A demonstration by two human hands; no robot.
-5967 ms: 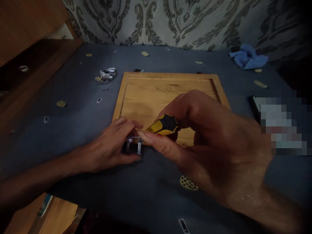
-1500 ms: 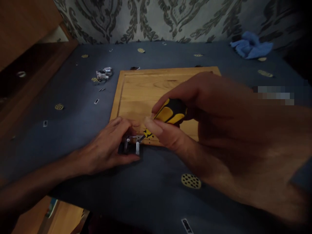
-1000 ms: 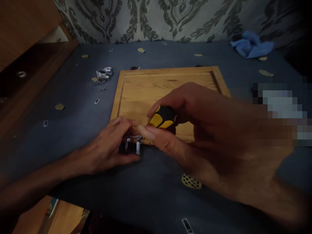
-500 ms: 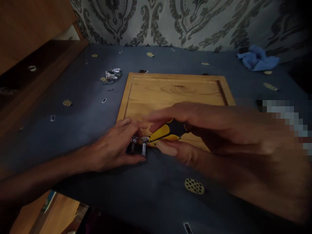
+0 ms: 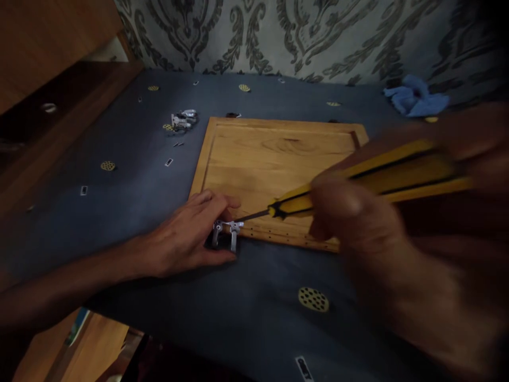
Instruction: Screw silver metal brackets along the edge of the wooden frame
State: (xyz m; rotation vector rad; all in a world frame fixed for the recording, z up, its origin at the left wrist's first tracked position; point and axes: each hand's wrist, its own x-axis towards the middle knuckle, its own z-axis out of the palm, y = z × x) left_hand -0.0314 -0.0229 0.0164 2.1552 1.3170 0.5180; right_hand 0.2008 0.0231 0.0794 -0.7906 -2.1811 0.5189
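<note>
My left hand (image 5: pixel 181 239) grips a silver metal fitting (image 5: pixel 234 236) with two prongs, its thumb below and its fingers over the board's edge. The fitting sits at the near left corner of a wooden board (image 5: pixel 266 164), prongs pointing towards me. A yellow and black screwdriver (image 5: pixel 296 203) is held by the handle in my right hand (image 5: pixel 382 254), which is large and blurred. Its shaft slants down left, with the tip close to the fitting; whether it touches a screw I cannot tell. Several small dark holes run along the board's near edge.
Further back on the left lies a small heap of metal fittings (image 5: pixel 183 119), with small screws (image 5: pixel 178 144) in front. A crumpled blue cloth (image 5: pixel 417 98) rests at the back right. The dark blue tablecloth (image 5: pixel 246 307) has printed patches. A wooden cabinet (image 5: pixel 59 48) stands on the left.
My right hand has drawn back to the right and up along the screwdriver, baring its shaft and more of its handle. The left hand stays at the fitting.
</note>
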